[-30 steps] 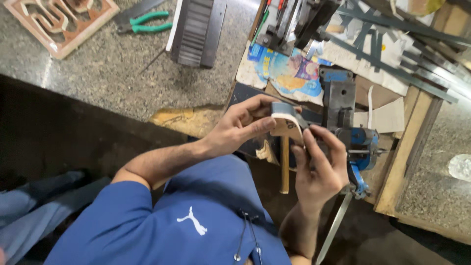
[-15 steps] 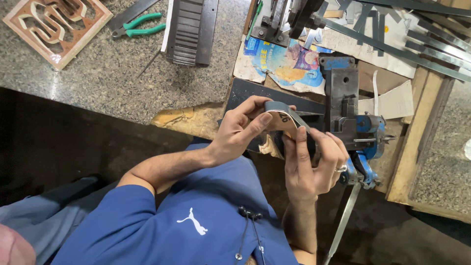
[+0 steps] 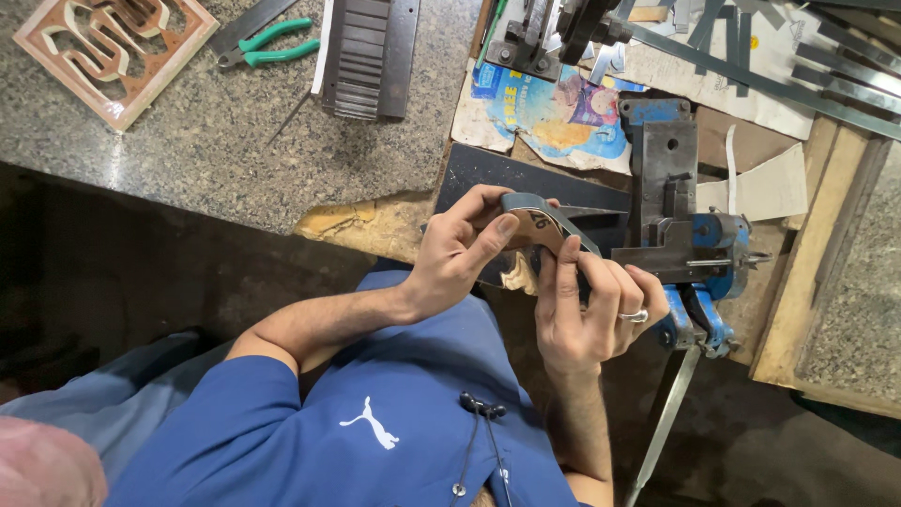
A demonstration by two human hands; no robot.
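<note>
Both hands are closed on one small piece, held up in front of the blue bench vise point(image 3: 699, 249) rather than clamped in it. The left hand point(image 3: 460, 258) pinches the curved metal strip point(image 3: 544, 218) from about nine o'clock, thumb on top and fingers curled under its near end. The right hand point(image 3: 587, 305), with a ring on one finger, comes up from six o'clock, its forefinger laid along the pale wooden block point(image 3: 540, 239) that the strip wraps over. So both sets of fingers are shut on the same work, none spread wide.

As for progress, I'd judge the strip is already bent into its arc and is being fitted or pressed against the block by hand; whether the two are fastened together I cannot tell. The vise jaws, at three o'clock from the hands, hold nothing I can make out.

The strip is dark grey, narrow and thin, curved like a shallow hook, with some marking on its face. The block under it is light, with a rough, chipped lower edge.

On the bench at eleven o'clock lie green-handled pliers point(image 3: 272, 42) and a carved wooden fretwork panel point(image 3: 113, 47), well apart from the hands.
</note>
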